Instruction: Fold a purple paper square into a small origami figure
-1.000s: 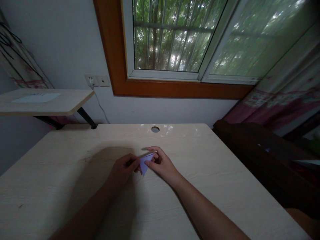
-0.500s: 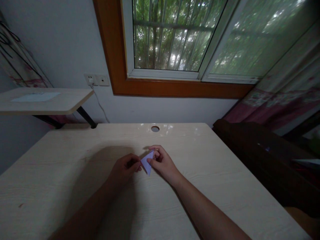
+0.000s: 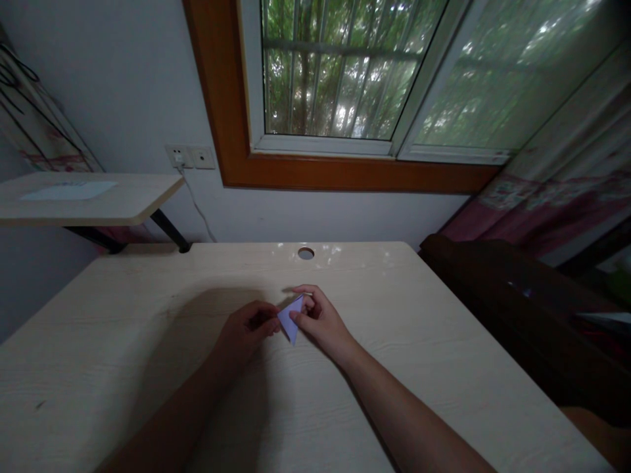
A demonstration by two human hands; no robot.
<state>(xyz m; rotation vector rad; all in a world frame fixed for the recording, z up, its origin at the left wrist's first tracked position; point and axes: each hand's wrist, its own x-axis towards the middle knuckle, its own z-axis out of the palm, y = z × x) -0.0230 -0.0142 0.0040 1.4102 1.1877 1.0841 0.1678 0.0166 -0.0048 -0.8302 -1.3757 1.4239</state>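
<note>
A small folded piece of purple paper (image 3: pixel 289 319), roughly triangular with one point toward me, is held just above the desk (image 3: pixel 374 368). My right hand (image 3: pixel 318 318) pinches its right side, thumb on the near face and fingers behind. At the paper's left corner is my left hand (image 3: pixel 251 326), its thumb and forefinger closed at the edge. Part of the paper's back is hidden behind the right fingers.
A raised shelf (image 3: pixel 113 213) with a white sheet (image 3: pixel 69 190) stands at the back left. Near the desk's far edge is a round cable hole (image 3: pixel 306 253). A white cord (image 3: pixel 200 210) hangs from the wall socket (image 3: pixel 190 157). Dark furniture (image 3: pixel 493 295) borders the right side.
Almost nothing differs. The left fingertips have shifted slightly at the paper's left corner, while the right hand keeps its pinch in the same place.
</note>
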